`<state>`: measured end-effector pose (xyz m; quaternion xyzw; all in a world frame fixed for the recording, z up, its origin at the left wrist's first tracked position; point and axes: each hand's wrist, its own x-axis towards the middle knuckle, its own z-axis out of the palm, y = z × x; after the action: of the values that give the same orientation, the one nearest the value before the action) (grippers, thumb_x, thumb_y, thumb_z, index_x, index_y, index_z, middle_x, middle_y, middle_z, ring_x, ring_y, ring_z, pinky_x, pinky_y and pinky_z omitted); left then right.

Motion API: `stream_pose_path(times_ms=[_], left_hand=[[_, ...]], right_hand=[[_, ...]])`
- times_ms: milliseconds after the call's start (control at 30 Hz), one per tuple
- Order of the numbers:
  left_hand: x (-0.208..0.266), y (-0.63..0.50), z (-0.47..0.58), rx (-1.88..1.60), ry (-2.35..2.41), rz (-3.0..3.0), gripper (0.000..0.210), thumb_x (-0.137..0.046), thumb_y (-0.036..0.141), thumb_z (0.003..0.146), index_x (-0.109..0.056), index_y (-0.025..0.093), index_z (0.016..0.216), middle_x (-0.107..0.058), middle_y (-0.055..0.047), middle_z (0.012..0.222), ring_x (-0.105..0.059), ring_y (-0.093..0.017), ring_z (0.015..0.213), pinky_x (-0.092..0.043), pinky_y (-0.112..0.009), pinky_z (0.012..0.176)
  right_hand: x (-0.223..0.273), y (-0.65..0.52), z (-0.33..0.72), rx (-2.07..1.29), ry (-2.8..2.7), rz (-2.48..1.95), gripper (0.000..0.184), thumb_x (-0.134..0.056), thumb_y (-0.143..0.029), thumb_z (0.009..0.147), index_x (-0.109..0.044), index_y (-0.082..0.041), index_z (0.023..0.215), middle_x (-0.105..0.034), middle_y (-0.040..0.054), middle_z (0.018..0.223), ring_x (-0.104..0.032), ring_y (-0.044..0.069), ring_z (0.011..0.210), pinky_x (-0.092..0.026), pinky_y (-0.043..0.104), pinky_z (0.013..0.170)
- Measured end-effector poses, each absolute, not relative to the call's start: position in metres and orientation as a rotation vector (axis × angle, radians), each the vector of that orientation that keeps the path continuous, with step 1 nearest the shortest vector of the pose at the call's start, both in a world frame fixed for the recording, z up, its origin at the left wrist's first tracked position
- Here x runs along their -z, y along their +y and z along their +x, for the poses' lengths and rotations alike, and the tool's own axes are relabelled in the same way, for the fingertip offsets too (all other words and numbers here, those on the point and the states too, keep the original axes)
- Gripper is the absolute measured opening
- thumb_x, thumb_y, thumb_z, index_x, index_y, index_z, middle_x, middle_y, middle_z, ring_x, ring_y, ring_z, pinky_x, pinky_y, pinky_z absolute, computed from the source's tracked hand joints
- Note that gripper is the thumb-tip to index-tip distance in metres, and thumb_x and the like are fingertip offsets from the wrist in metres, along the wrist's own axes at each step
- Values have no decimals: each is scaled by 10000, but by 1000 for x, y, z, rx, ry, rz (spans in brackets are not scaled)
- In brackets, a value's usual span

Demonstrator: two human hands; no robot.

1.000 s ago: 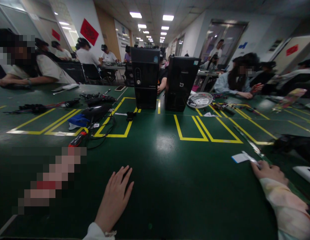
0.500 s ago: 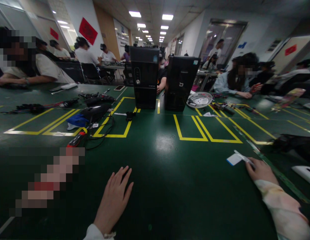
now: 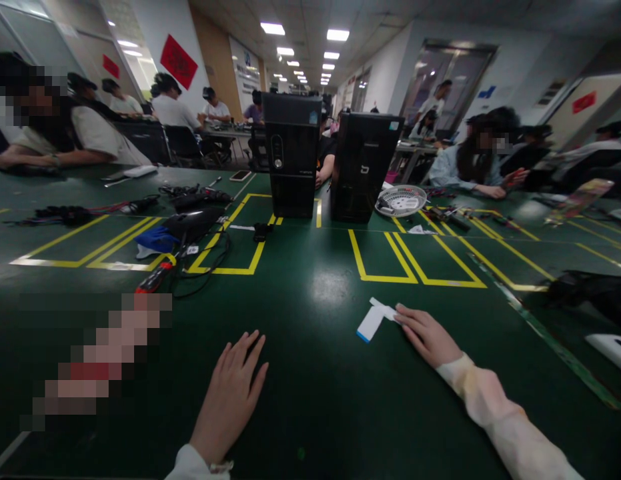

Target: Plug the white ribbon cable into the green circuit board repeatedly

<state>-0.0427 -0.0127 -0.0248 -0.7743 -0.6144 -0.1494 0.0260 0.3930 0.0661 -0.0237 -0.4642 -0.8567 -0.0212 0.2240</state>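
My left hand (image 3: pixel 231 393) lies palm down on the green table (image 3: pixel 310 373), fingers stretched out and nothing in them. To its right, my right hand (image 3: pixel 427 333) pinches one end of a white flat ribbon cable (image 3: pixel 371 323) between thumb and fingers. The cable is folded into an angled shape, and a blue strip marks its lower tip. It sits low over the tabletop; whether it touches the surface I cannot tell. The fingers cover the end that they grip.
Two black computer towers (image 3: pixel 293 157) stand at the back middle. Yellow tape outlines (image 3: pixel 390 277) mark the table. Black cables (image 3: pixel 200 200) and a blue-and-black item (image 3: pixel 157 241) lie left, near a red-and-black handle (image 3: pixel 157 275). A white round basket (image 3: pixel 401 200) sits back right. People sit around.
My right hand has moved left across the table with the ribbon cable, from the right side towards the middle. My left hand has stayed in place.
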Motion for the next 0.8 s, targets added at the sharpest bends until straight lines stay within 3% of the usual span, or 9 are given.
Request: stream_pose_path(times_ms=[400,800], left_hand=[[25,-11,-43,448,-1912,-2387,463,-368,363,941,-447,192,1364,-470,-91,1415,-392,-244,1328,-324,-490,1093],[26,-9,-45,564,-1973,-2427,439,-347,352,946,-479,200,1335,-492,-81,1396,-392,-229,1327,-309,-488,1097]], right_hand=[[12,39,245,-253,-2619,-817,351,-420,-231,909,-541,-205,1237,-535,99,1296,-443,216,1238,-419,430,972],[9,32,203,-376,-2750,-680,438,-466,-316,882,-493,-216,1308,-473,79,1380,-385,220,1290,-333,451,1035]])
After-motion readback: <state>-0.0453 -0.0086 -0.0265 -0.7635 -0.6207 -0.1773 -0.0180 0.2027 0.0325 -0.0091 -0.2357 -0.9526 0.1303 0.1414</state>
